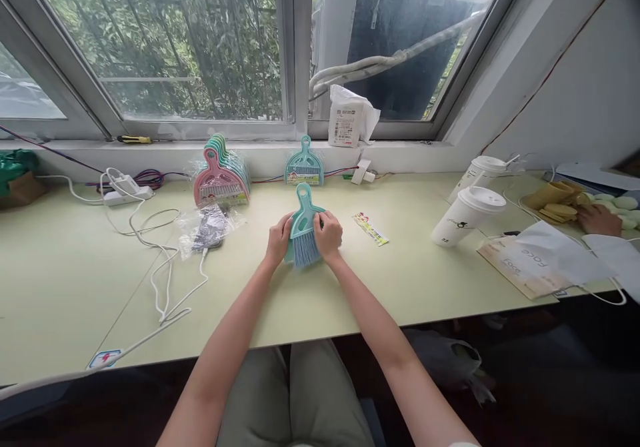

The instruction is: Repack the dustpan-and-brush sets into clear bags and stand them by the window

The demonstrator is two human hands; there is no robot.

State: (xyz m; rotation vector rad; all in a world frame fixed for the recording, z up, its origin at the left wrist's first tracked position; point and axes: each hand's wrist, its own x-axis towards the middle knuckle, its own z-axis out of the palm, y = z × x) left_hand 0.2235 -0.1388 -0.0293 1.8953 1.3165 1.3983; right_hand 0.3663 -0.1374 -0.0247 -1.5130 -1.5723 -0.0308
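A teal dustpan (289,255) and a small teal hand brush (305,250) with grey-blue bristles are held together just above the table, handles pointing to the window. My left hand (279,239) is closed on the left edge of the dustpan. With its thumb on top, my right hand (328,235) grips the brush at the right side; its other fingers are partly hidden behind. To the right lies a printed label card (371,228). Beyond my hands, a wrapped teal brush-and-dustpan set (304,163) leans by the sill.
Several wrapped sets (220,177) stand in a row at left, behind a clear plastic wrapper (189,243) and a phone (211,227). White cables (167,267) trail nearby. Lidded paper cups (465,217) and a paper packet (525,260) stand right. Another person's hand (600,220) is at far right.
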